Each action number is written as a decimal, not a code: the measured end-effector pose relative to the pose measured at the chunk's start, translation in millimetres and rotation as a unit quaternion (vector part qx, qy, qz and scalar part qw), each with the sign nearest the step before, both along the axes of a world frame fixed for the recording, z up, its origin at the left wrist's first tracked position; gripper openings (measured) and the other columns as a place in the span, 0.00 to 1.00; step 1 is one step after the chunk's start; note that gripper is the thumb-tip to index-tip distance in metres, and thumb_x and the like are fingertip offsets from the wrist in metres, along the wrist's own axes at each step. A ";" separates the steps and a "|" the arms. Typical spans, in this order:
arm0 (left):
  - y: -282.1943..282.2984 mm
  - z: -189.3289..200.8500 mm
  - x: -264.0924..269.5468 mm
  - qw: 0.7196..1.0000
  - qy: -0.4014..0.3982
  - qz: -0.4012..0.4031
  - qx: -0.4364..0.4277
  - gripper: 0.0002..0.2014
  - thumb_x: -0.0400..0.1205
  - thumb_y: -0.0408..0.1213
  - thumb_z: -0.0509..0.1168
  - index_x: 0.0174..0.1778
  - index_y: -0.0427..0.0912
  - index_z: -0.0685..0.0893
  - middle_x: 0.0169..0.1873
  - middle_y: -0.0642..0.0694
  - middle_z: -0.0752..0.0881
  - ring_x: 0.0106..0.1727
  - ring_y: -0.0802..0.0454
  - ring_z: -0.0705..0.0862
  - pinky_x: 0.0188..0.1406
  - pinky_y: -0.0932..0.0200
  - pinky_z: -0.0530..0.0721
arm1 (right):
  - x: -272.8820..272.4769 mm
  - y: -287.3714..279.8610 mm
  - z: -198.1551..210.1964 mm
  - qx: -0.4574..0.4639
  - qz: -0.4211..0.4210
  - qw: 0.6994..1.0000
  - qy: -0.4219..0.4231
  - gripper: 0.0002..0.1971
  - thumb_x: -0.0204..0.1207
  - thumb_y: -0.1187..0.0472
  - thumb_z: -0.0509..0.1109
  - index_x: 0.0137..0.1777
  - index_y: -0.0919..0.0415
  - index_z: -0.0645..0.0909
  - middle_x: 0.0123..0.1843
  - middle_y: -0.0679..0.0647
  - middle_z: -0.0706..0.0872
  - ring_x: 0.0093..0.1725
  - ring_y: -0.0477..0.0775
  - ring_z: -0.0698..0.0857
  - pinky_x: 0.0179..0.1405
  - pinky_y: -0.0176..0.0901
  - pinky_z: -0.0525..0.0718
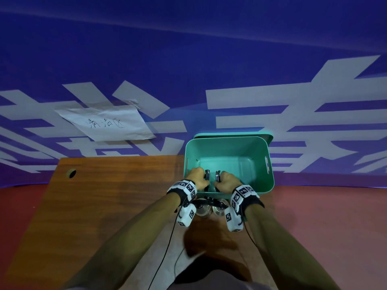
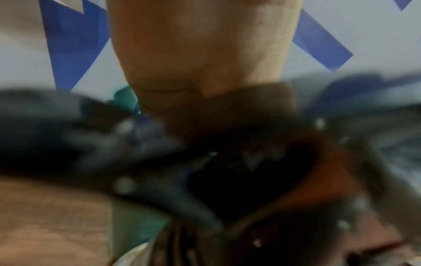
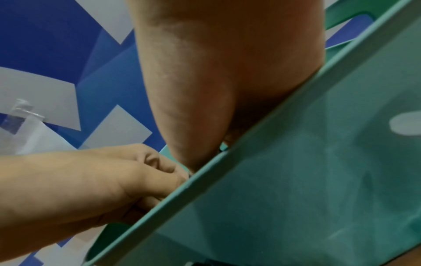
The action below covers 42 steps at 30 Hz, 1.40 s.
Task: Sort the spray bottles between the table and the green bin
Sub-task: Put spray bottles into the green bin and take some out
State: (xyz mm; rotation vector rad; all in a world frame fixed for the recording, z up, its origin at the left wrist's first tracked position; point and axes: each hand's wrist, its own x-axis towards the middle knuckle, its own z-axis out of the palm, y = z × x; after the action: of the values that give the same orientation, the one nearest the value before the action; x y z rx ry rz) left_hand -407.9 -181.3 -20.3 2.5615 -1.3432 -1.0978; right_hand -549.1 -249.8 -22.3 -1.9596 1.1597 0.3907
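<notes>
Green bin (image 1: pixel 259 147) interior shows only from the head.

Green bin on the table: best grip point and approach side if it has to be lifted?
Judging from the head view, take the green bin by the slot handles cut into its two short side walls, one hand from each side. The slots sit just under the rim, so fingers can hook in. The near rim is occupied: the left hand and right hand each hold a spray bottle there.
</notes>
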 end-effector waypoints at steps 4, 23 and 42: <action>-0.6 4.1 -2.4 1.000 -0.007 -0.010 0.002 0.14 0.76 0.34 0.71 0.27 0.40 0.74 0.25 0.44 0.77 0.26 0.46 0.77 0.22 0.60 0.72 | 5.6 1.5 2.8 0.000 -0.003 1.000 -0.010 0.09 0.80 0.55 0.68 0.53 0.59 0.76 0.49 0.57 0.84 0.46 0.56 0.80 0.38 0.41 0.73; -1.8 -5.9 3.4 0.997 -0.072 -0.021 0.003 0.16 0.83 0.47 0.70 0.36 0.39 0.82 0.36 0.40 0.85 0.42 0.38 0.89 0.38 0.52 0.87 | 3.5 -5.6 -7.4 -0.010 0.002 1.000 0.022 0.12 0.80 0.49 0.67 0.52 0.58 0.75 0.49 0.56 0.82 0.46 0.56 0.79 0.42 0.43 0.74; -11.2 4.9 7.6 0.986 -0.058 -0.126 0.097 0.11 0.82 0.44 0.66 0.50 0.39 0.87 0.48 0.41 0.89 0.46 0.42 0.90 0.50 0.46 0.91 | -1.9 -7.6 -7.5 -0.008 0.024 1.000 0.019 0.15 0.81 0.47 0.68 0.49 0.61 0.80 0.45 0.57 0.85 0.44 0.55 0.82 0.37 0.41 0.75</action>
State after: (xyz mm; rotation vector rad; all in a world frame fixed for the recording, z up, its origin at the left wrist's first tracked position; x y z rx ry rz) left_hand -400.3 -192.5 -15.4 2.6844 -1.7070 -1.1855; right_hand -551.0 -257.4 -29.9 -2.0043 1.1454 0.4470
